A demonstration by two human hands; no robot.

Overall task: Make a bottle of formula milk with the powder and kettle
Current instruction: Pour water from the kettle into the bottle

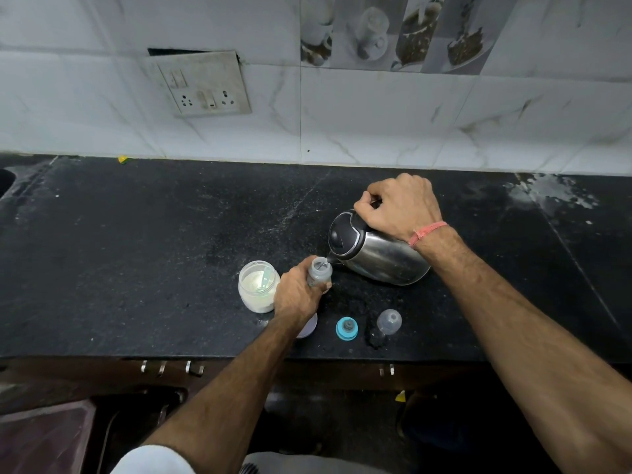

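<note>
We see two bare forearms, a pink thread band [428,233] tied round our right wrist, and a white sleeve [154,460] at our left upper arm.

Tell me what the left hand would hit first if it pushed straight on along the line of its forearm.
Probably the kettle. The left hand points up and right, gripping the bottle, whose mouth sits at the kettle's spout. The bottle would likely touch first, though depth is unclear.

Dim, even indoor light with a cool grey cast; soft highlights gleam on the steel kettle [383,254], and the black counter [136,251] shows faint sheen. Wide-angle distortion bends the counter edge and tile lines. Lower corners fall into murky shadow
</note>
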